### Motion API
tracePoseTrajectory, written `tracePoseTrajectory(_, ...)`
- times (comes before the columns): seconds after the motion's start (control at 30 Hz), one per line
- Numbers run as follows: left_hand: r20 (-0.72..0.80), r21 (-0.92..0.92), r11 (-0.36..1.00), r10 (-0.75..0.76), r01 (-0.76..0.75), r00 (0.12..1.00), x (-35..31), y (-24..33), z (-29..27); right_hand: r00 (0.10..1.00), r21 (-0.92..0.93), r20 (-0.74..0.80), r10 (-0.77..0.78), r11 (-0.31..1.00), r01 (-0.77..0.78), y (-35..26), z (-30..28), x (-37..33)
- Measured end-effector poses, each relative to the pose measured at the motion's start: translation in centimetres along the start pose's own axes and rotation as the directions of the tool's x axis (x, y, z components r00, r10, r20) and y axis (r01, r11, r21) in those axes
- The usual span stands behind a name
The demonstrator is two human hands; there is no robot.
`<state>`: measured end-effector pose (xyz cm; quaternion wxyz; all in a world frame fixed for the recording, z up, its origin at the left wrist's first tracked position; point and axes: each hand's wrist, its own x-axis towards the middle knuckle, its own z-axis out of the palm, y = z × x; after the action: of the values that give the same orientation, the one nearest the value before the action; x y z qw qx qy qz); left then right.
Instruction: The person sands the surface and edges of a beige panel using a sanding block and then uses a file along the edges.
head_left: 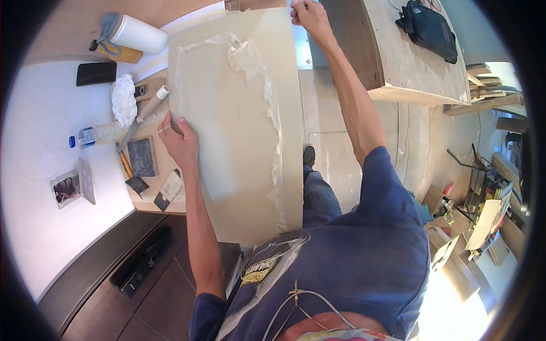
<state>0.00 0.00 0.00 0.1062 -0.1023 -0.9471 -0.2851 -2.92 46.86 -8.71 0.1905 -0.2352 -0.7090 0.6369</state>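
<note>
A large pale beige panel (233, 142) lies lengthwise in front of me, its near end close to my shirt. A wrinkled, translucent whitish band (273, 122), like glue or film, runs along its far and right sides. At the panel's left edge is my left hand (181, 142), its thumb toward the face and its fingers curled around the edge. My right hand (310, 16) is stretched out past the panel's far right corner. Its fingers are closed in a pinch, and what they hold, if anything, is too small to make out.
On the left bench stand a white tumbler (139, 34) and a clear bottle (99, 135). A dark sanding block (142, 157), scrapers (169, 190) and a white tube (153, 105) lie beside the panel. At right, a wooden cabinet (418, 68) carries a black bag (427, 31).
</note>
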Motion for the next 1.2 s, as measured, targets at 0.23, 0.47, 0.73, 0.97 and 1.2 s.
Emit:
tracePoseTrajectory(0.23, -0.027, -0.025, 0.996, 0.084, -0.085, 0.996, 0.1, 0.7, 0.6, 0.939, -0.258, -0.273, -0.211, 0.956, 0.14, -2.0, 2.2, -6.5)
tracePoseTrajectory(0.47, -0.045, -0.028, 0.996, 0.086, -0.087, 0.995, 0.2, 0.2, 0.9, 0.992, -0.2, -0.095, -0.082, 0.978, 0.062, -3.8, 2.4, -19.4)
tracePoseTrajectory(0.73, -0.014, -0.012, 0.996, 0.089, -0.089, 0.996, 0.2, -0.2, 0.6, 0.999, -0.167, -0.03, -0.014, 0.986, 0.009, -4.4, 4.0, -36.2)
tracePoseTrajectory(0.97, -0.023, 0.018, 0.994, 0.105, -0.104, 0.994, 0.3, -1.0, 0.8, 0.992, -0.251, -0.124, 0.002, 0.967, -0.033, -6.0, 6.1, -51.1)
tracePoseTrajectory(1.2, 0.005, -0.078, 0.987, 0.143, -0.142, 0.99, 0.6, -1.2, 1.8, 0.984, -0.29, -0.101, 0.146, 0.942, -0.169, -7.6, 6.1, -66.4)
